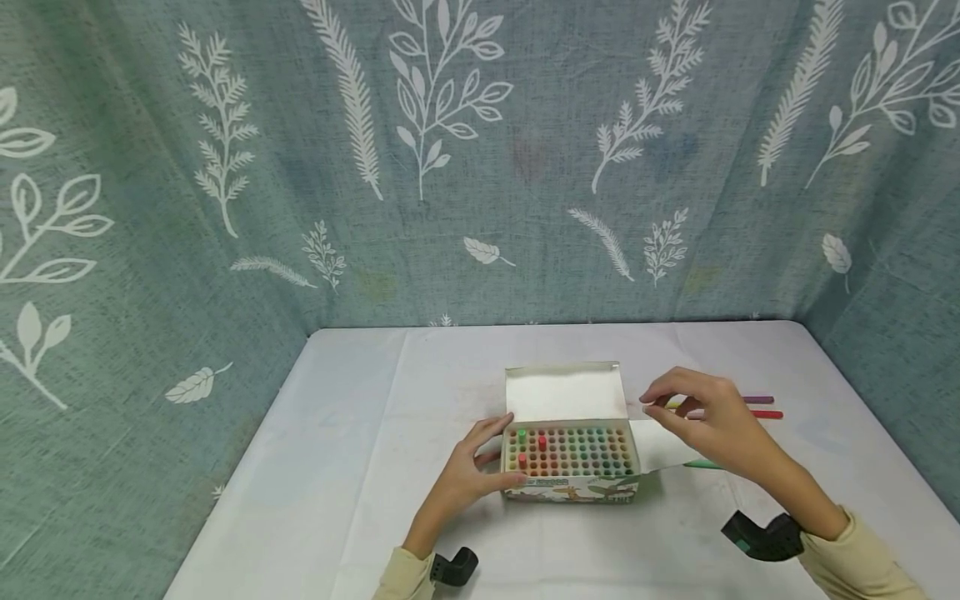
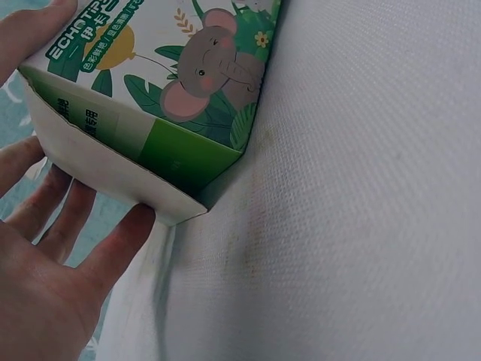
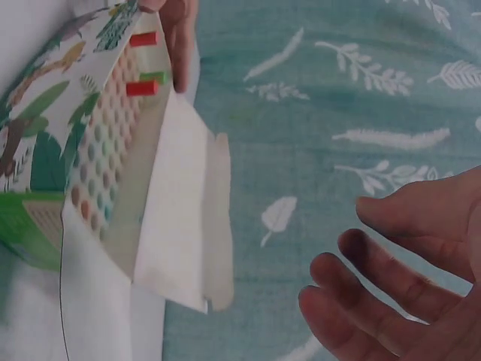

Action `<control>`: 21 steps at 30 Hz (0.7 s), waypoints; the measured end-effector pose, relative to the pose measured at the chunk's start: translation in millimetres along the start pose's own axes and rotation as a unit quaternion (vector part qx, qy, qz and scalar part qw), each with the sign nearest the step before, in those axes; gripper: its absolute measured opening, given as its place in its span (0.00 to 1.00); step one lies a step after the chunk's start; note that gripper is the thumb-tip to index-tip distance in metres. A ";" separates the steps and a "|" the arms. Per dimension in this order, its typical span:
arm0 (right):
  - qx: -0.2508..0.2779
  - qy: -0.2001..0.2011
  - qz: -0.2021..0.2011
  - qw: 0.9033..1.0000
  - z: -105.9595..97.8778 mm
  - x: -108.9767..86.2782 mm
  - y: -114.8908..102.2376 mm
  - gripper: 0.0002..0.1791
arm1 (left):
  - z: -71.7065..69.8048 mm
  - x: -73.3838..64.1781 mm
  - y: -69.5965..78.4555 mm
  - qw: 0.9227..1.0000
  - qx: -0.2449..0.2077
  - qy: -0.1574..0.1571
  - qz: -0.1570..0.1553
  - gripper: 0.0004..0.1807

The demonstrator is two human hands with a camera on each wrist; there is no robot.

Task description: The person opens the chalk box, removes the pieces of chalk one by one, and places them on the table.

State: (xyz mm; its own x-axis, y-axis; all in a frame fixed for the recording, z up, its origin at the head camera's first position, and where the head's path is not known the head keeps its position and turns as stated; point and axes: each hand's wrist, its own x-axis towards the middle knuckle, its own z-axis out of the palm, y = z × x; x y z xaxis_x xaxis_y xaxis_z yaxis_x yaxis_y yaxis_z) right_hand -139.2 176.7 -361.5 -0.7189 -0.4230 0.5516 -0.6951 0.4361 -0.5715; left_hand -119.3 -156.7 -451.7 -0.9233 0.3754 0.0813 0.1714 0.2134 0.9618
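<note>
While left hand (image 1: 467,475) grips green-and-white cardboard box (image 1: 570,490), apparently steadying it, spread right hand (image 1: 708,412) likely must next pinch slim red pen (image 1: 767,414).

Beside the left fingers (image 1: 491,427), the cardboard pen box (image 1: 570,490) shows a grey elephant (image 2: 207,68) with pink ears, a yellow balloon (image 2: 114,49) and green leaves (image 2: 141,96) on white. Two red pen ends (image 1: 542,443) and a green one (image 1: 522,436) show nearest those fingers. Past the right fingers' (image 1: 675,383) knuckles, one pen is purple (image 1: 761,400), another red (image 1: 767,414). Beyond both hands' fingers, the curtain (image 1: 540,108) is blue-green with white leaf sprigs (image 1: 431,100); the tablecloth (image 1: 345,467) beneath is white.
</note>
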 end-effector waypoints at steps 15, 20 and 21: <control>0.017 -0.059 0.004 0.998 41.1 7.7 -11.0 0.15 | -0.9 -1.5 -0.9 1.000 0.003 0.000 0.001 0.45; 0.027 -0.068 -0.012 0.997 53.6 12.0 -10.9 0.14 | -1.2 -0.9 -1.8 1.000 0.007 -0.001 0.001 0.45; 0.026 -0.069 -0.014 0.997 55.7 12.7 -11.0 0.14 | -1.2 -0.6 -2.3 1.000 0.008 -0.002 0.000 0.45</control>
State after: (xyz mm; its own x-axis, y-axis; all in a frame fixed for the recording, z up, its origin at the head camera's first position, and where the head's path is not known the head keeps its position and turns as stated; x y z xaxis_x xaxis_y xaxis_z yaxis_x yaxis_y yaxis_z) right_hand -140.6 122.3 -382.0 -0.6891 -0.5421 0.4809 -0.7117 0.3813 -0.5900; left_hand -119.6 -158.5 -453.6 -0.9222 0.3782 0.0808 0.1772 0.2273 0.9576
